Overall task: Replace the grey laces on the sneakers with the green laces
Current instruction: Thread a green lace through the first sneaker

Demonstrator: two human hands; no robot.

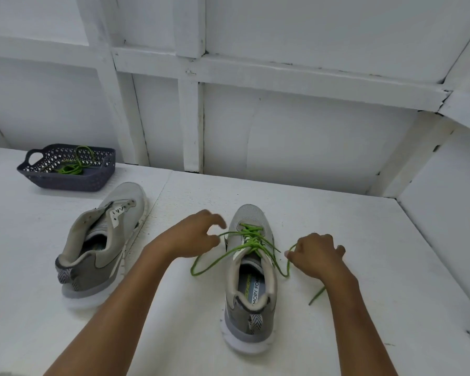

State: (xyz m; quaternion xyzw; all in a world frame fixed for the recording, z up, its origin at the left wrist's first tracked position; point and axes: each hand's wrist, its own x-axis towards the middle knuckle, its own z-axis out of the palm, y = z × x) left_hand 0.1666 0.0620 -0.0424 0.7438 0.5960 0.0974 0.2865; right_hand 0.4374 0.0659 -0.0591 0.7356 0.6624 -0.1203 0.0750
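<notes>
Two bare forearms reach in from the bottom edge, the left forearm (114, 308) and the right forearm (358, 321) flanking one sneaker. At the far left, towards the back of the white tabletop (377, 240), stands a dark blue perforated plastic basket (65, 181) with a handle cut-out, and a spare green lace (73, 166) lies coiled inside it. Near it, to the right, the unlaced sneaker (106, 240) lies tilted onto its side with its toe pointing away. It has a pale grey mesh upper, a darker grey heel, a white sole and a raised tongue. The left hand (198, 234) hovers just left of the laced sneaker (251, 308), its fingers curled and slightly blurred, pinching one strand of the bright green lace (251, 241). That strand sags in a long loop onto the tabletop. The laced sneaker stands upright, heel nearest the camera, with a black-and-white striped pull tab, a printed insole and the lace criss-crossed up its eyelets. Just right of it the right hand (316, 256), knuckles up and fingers curled, pinches the other strand. This strand dips beside the shoe, and its dark-tipped end rests on the tabletop beneath the wrist.
</notes>
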